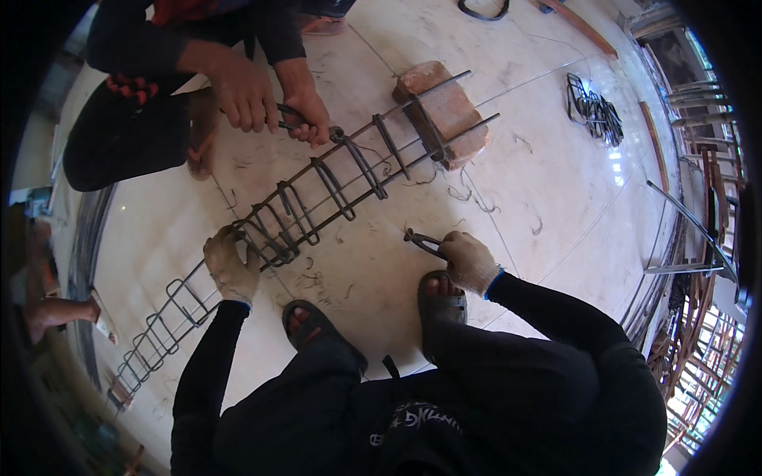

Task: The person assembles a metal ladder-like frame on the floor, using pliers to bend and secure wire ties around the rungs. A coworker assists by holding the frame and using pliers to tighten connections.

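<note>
A long rebar cage [329,187] runs slantwise across the floor, its bars ringed by several rectangular stirrups. My gloved left hand [231,268] curls over the cage's near side, gripping it beside a cluster of bunched stirrups [274,232]. In my gloved right hand [470,263] are dark tying pincers [425,242], held off the cage with the jaws pointing left. Across the cage, a co-worker's hands [274,99] work another pair of pincers [287,119] at a stirrup near the brick end.
A reddish brick block [443,111] props the cage's far end. Cut wire scraps [313,282] litter the pale tiles. A pile of loose stirrups [594,109] lies at the far right, near timber strips [654,143]. Another person's leg [63,313] shows at the left edge.
</note>
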A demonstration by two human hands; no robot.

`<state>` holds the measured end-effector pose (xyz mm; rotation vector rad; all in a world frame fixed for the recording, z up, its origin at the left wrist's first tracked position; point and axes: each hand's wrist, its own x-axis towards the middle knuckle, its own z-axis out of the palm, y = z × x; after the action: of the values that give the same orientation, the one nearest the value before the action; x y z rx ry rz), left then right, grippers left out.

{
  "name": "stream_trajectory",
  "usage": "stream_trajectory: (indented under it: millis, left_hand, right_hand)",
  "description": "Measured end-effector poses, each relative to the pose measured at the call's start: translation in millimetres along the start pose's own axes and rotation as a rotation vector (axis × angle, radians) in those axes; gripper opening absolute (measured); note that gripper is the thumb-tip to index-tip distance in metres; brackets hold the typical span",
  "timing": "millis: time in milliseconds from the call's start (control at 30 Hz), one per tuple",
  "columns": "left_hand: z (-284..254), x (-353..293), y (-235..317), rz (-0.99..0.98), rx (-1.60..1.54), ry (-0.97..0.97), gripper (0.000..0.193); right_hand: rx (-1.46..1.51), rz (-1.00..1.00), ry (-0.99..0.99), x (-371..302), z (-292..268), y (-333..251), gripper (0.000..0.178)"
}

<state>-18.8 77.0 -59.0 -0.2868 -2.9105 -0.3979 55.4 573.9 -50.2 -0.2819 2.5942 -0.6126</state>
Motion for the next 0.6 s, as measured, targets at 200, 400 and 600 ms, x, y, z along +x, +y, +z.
stream_trajectory:
  millis: [200,400,600]
  left_hand:
    - [-1,0,1,0.013,0.018,-0.045,0.050]
    - [0,-1,0,0.036,0.039,-0.047,0.051]
    - [-2,-1,4,-0.006,0.052,-0.081,0.058]
  right_hand:
    - [-0.037,-0.201,-0.014,30,-24,-1,0.026]
    - [-0.137,-0.515,0.210,92,-41,-4,0.061]
    - [-0.184,-0.347,0.276,78,-16,23,0.063]
